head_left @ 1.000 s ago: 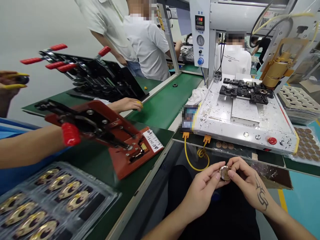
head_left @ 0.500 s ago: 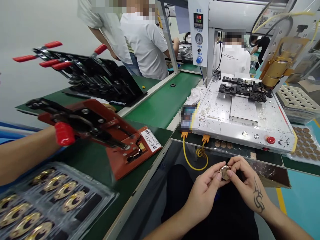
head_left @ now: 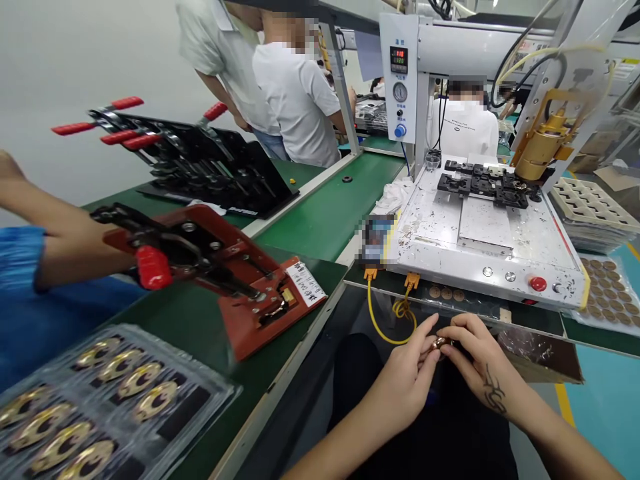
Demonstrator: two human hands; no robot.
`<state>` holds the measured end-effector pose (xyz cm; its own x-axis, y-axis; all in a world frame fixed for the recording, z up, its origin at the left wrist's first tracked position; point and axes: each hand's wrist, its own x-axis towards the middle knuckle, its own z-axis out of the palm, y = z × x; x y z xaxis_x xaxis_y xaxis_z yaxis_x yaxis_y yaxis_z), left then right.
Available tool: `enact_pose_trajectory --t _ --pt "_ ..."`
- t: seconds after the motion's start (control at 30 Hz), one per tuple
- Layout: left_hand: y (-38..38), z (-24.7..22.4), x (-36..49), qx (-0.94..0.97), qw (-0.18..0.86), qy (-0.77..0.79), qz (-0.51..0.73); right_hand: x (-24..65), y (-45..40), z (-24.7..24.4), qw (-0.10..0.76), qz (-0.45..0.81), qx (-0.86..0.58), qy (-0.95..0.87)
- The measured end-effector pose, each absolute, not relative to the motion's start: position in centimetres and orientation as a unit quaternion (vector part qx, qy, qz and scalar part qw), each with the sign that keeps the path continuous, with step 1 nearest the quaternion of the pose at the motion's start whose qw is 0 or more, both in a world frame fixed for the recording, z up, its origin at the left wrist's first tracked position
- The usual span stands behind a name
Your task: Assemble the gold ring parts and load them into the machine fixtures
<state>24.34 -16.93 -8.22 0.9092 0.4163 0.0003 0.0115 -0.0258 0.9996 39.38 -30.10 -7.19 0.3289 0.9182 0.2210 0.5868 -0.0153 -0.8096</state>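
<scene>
Above my lap, both hands hold a small rose-gold watch case (head_left: 440, 343) between them. It is turned nearly edge-on, so its round face hardly shows. My left hand (head_left: 407, 373) pinches its left side with thumb and fingers. From the right, the thumb and curled fingers of my right hand (head_left: 480, 360) grip the other side. The fingertips cover much of the case. Just beyond my hands is the bench edge, where several round brown discs (head_left: 447, 293) lie in clear film.
A white heated press (head_left: 435, 257) with black fixtures stands ahead. At left are a red-brown toggle-clamp jig (head_left: 250, 327), a plastic tray (head_left: 200, 363) of gold parts and a co-worker's arm (head_left: 75, 243). A yellow cable (head_left: 373, 320) hangs below the bench. Stacked trays (head_left: 595, 207) stand right.
The watch case has tipped from showing its round face to nearly edge-on, and my fingers have shifted around it. The co-worker's arm at left has drawn up and back.
</scene>
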Motion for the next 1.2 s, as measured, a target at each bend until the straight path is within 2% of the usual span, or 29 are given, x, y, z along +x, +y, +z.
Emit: enact_pose_trajectory --t 0.07,0.2,0.3,0.4,0.5,0.6,0.7,0.83,0.93,1.03,1.2 --pt "-15.8 -7.2 24.2 0.676 0.701 0.165 0.159 39.5 -29.4 -7.1 0.482 0.209 -0.682 -0.509" --pt "-14.4 -5.9 23.7 0.590 0.751 0.220 0.197 38.9 -27.5 -7.5 0.579 0.339 -0.640 -0.374" --pt "-14.0 -5.3 22.9 0.598 0.741 0.236 0.196 38.2 -26.0 -7.8 0.605 0.378 -0.599 -0.364" --pt "-13.5 -4.5 21.9 0.630 0.705 0.252 0.205 38.1 -24.7 -7.2 0.577 0.324 -0.582 -0.473" --pt "-12.9 -3.6 20.8 0.652 0.672 0.273 0.222 38.4 -23.3 -5.9 0.484 0.211 -0.554 -0.644" --pt "-12.4 -2.1 19.6 0.675 0.644 0.275 0.234 38.5 -21.4 -4.7 0.418 0.085 -0.522 -0.739" --pt "-10.6 0.8 17.8 0.760 0.544 0.245 0.258 38.0 -19.4 -3.7 0.406 0.016 -0.501 -0.764" --pt "-5.0 5.1 14.6 0.863 0.219 0.190 0.414 37.4 -17.2 -2.7 0.437 0.017 -0.503 -0.745" --pt "-0.9 6.2 13.0 0.902 0.088 0.144 0.397 37.2 -16.1 -2.7 0.457 0.042 -0.516 -0.723" --pt "0.7 6.6 13.1 0.913 0.064 0.153 0.372 37.0 -15.1 -3.3 0.459 0.074 -0.529 -0.709" --pt "2.6 11.5 14.2 0.810 0.170 0.204 0.523 35.6 -11.3 -4.0 0.473 0.170 -0.520 -0.691"
